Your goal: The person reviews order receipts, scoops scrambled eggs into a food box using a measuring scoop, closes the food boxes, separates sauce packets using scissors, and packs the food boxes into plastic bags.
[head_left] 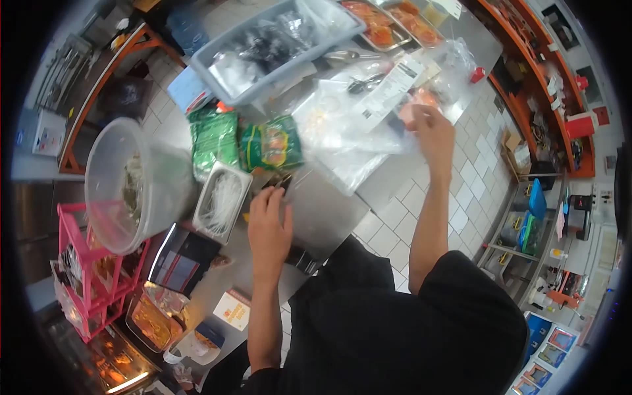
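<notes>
My left hand [268, 220] is over the steel table, its fingers stretched forward and apparently holding nothing. A small dark object lies just beyond its fingertips, partly covered. Beside it stands a steel pan of thin white strands [224, 201]. Beyond are two green packets [271, 143]. My right hand [433, 131] is out to the right with its fingers pinched together, at a pinkish-orange piece [415, 108] on the clear plastic sheets. Blur hides whether the fingers grip that piece or the plastic. A printed paper label [390, 94] lies on the plastic close by.
A grey tub [230, 92] of plastic-wrapped items stands at the back, with trays of orange food [375, 29] to its right. At left are a large clear bucket [108, 191], a pink rack [85, 289] and a black-screened device [181, 257]. Another person's gloved hand [183, 375] shows at bottom left.
</notes>
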{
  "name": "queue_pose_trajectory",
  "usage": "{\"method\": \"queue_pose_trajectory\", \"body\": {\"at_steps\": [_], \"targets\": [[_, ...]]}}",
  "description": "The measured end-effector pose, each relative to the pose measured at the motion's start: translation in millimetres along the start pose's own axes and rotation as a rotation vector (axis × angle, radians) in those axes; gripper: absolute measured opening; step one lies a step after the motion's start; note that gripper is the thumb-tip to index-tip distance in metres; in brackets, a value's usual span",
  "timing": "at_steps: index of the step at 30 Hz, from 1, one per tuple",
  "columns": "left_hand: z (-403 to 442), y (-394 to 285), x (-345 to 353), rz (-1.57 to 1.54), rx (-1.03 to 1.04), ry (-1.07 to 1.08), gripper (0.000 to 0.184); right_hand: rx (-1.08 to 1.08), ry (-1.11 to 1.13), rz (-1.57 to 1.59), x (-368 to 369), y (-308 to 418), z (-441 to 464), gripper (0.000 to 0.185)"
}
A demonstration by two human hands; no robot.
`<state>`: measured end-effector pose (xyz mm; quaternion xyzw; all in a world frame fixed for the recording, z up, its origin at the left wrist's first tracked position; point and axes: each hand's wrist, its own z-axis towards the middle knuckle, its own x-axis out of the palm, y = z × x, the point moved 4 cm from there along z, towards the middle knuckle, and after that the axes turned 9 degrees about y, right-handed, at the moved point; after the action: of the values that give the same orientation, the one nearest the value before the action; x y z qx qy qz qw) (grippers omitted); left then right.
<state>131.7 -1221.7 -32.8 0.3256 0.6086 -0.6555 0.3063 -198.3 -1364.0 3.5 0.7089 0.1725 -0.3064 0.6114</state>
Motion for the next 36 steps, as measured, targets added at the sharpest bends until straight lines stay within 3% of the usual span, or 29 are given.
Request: {"method": "queue_pose_trajectory", "body": {"at_steps": [1, 3, 4, 5, 7, 11, 13, 15, 17, 22, 24, 25, 28, 31, 34, 36], "targets": [[21.1, 1.6, 12.3, 0.051, -0.021, 0.020, 0.038, 0.062, -0.133, 0.039, -23.8, -12.9, 10.2, 0.025], [50.4, 12.1, 39.6, 0.159, -0.050, 0.087, 0.044, -0.097, -0.430, -0.120, -68.3, -72.6, 42.6, 0.028], [60.0, 21.4, 51.8, 0.268, -0.107, 0.143, 0.050, -0.032, -0.523, -0.191, -90.2, -90.3, 57.6, 0.028], [68.0, 27.4, 62.4, 0.286, -0.129, 0.193, 0.058, 0.027, -0.600, -0.262, -106.3, -103.4, 73.6, 0.028], [78.3, 29.6, 69.1, 0.325, -0.209, 0.230, 0.059, -0.175, -0.622, -0.078, -118.6, -83.2, 97.9, 0.026], [69.4, 41.2, 81.7, 0.314, -0.340, 0.403, 0.054, -0.248, -0.040, 0.149, -51.0, -23.9, 115.8, 0.029], [60.7, 21.7, 78.5, 0.347, -0.307, 0.418, 0.036, -0.248, 0.316, -0.068, 3.0, 9.8, 90.1, 0.030], [38.1, 13.1, 87.5, 0.355, -0.150, 0.328, 0.017, -0.491, 0.576, -0.019, 70.6, -16.4, 72.7, 0.033], [26.7, -6.7, 82.3, 0.218, -0.068, 0.200, 0.013, -0.650, 0.648, -0.057, 114.5, -16.0, 36.2, 0.038], [10.9, -23.3, 83.4, -0.083, -0.170, 0.096, 0.014, -0.717, 0.726, -0.264, 160.2, -19.2, -4.8, 0.045], [8.6, -27.4, 78.5, -0.225, -0.189, 0.036, 0.014, -0.453, 0.942, -0.375, 165.1, -33.2, 9.5, 0.049], [6.4, -29.6, 77.3, -0.368, -0.239, 0.036, 0.012, -0.467, 0.956, -0.376, 165.4, -44.2, 19.3, 0.049], [0.5, -41.8, 68.5, -0.609, -0.305, -0.007, 0.013, -0.506, 0.904, -0.492, 152.0, -50.6, 38.8, 0.055], [-6.4, -42.1, 71.8, -0.756, -0.266, -0.065, 0.015, -0.842, 0.766, -0.464, 144.6, 24.5, 19.1, 0.057], [-17.1, -46.8, 71.5, -0.854, -0.362, -0.068, 0.010, -0.747, 0.955, -0.494, 177.6, -31.1, 36.8, 0.058], [-26.4, -45.6, 78.9, -0.998, -0.350, -0.074, 0.010, -0.609, 0.802, -0.463, 174.0, -65.4, 68.7, 0.057]]}}
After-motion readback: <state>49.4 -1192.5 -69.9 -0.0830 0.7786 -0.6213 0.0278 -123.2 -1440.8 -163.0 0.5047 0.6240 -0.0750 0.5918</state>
